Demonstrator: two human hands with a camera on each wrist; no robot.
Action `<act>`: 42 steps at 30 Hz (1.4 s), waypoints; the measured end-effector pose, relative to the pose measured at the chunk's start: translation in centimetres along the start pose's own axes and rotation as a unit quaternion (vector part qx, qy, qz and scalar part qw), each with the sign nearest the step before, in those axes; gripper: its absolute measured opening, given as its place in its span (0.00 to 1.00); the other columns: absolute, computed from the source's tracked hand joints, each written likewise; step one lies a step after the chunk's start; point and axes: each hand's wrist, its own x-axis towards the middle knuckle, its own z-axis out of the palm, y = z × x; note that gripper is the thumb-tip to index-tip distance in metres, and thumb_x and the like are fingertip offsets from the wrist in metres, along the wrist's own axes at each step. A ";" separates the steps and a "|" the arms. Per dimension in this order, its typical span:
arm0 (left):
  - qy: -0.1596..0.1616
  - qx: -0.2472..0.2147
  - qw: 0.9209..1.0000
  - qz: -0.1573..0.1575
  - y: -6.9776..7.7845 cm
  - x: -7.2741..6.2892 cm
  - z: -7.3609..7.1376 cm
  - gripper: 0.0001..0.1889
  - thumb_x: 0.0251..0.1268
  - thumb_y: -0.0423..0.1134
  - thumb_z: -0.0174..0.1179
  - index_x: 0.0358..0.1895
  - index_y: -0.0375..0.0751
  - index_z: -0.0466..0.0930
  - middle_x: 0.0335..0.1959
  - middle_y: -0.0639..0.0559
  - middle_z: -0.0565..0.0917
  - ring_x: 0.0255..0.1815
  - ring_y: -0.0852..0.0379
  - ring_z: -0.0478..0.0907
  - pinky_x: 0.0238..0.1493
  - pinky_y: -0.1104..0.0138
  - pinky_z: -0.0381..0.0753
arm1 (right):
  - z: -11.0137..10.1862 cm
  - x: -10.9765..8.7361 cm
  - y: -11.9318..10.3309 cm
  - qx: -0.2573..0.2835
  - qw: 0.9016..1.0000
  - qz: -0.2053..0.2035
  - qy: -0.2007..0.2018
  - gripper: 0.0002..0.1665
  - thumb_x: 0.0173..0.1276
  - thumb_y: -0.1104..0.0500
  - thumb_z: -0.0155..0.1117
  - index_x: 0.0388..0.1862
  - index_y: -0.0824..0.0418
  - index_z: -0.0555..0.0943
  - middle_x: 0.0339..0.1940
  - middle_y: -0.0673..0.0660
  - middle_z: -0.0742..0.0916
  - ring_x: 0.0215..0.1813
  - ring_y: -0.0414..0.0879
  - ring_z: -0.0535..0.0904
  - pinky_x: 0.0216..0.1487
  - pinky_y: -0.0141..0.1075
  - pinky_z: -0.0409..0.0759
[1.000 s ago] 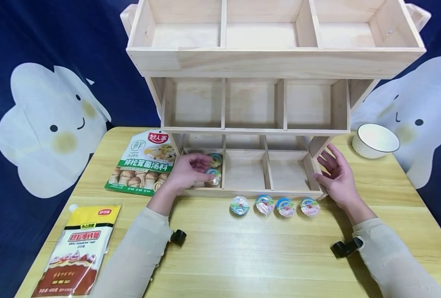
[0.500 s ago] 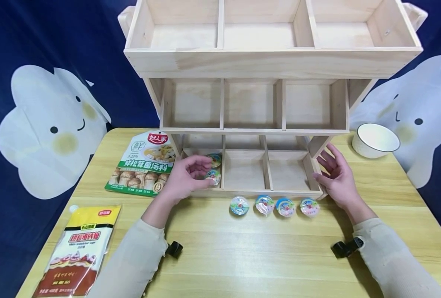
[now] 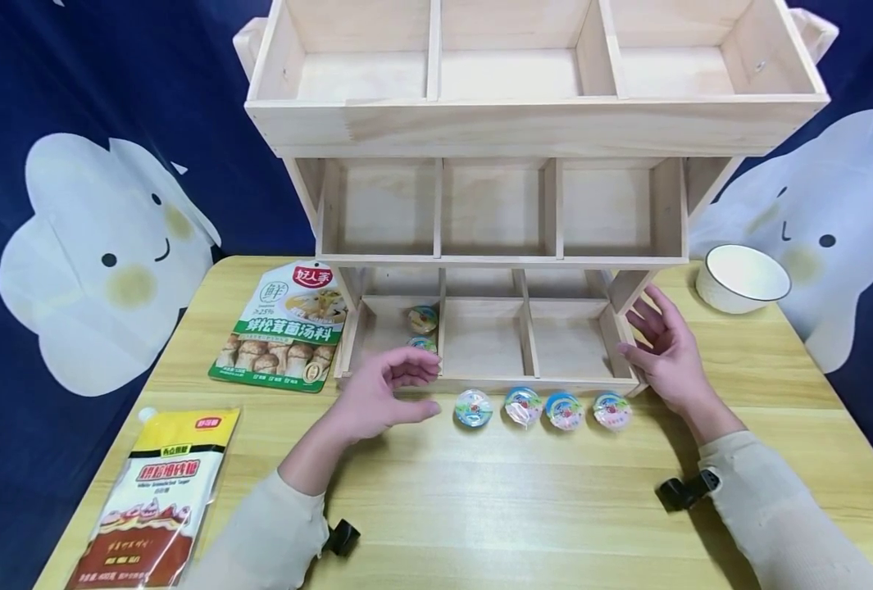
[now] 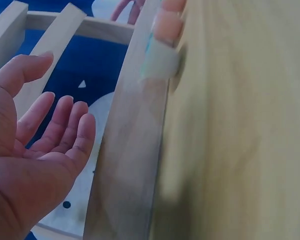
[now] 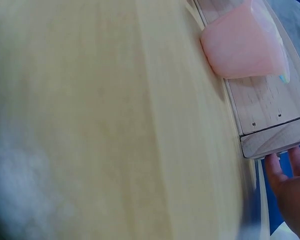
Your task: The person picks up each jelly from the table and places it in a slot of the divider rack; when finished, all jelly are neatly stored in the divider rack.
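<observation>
Loosely curved and holding nothing, my left hand (image 3: 384, 397) hovers over the front lip of the wooden rack (image 3: 539, 129), thumb toward the leftmost jelly cup (image 3: 474, 408). In the left wrist view the left hand (image 4: 45, 135) has its fingers spread apart from the rack. Several sealed jelly cups line up on the table before the rack; a pink one (image 5: 242, 45) shows in the right wrist view. Two more jelly cups (image 3: 423, 319) sit in the bottom-left compartment, the nearer partly hidden by my left hand. My right hand (image 3: 668, 356) rests its fingers against the rack's lower right side.
A green-and-white mushroom soup packet (image 3: 281, 328) lies left of the rack. Nearer the front left is a sugar bag (image 3: 152, 500). A white bowl (image 3: 742, 283) stands at the back right of the wooden table (image 3: 525, 516).
My left hand has let go of a jelly cup in the bottom-left compartment and drawn back over the front lip, toward the row of cups. The right hand stays in place.
</observation>
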 end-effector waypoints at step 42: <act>0.060 0.144 0.988 -0.021 -4.4 -0.1 7.8 0.28 0.43 0.33 0.80 0.52 0.37 0.83 0.51 0.53 0.83 0.42 0.58 0.78 0.45 0.65 0.81 | -0.1 -0.1 0.3 -0.010 1.000 0.009 0.004 0.56 0.54 0.91 0.52 0.79 0.58 0.59 0.74 0.66 0.70 0.66 0.44 0.73 0.58 0.30 0.77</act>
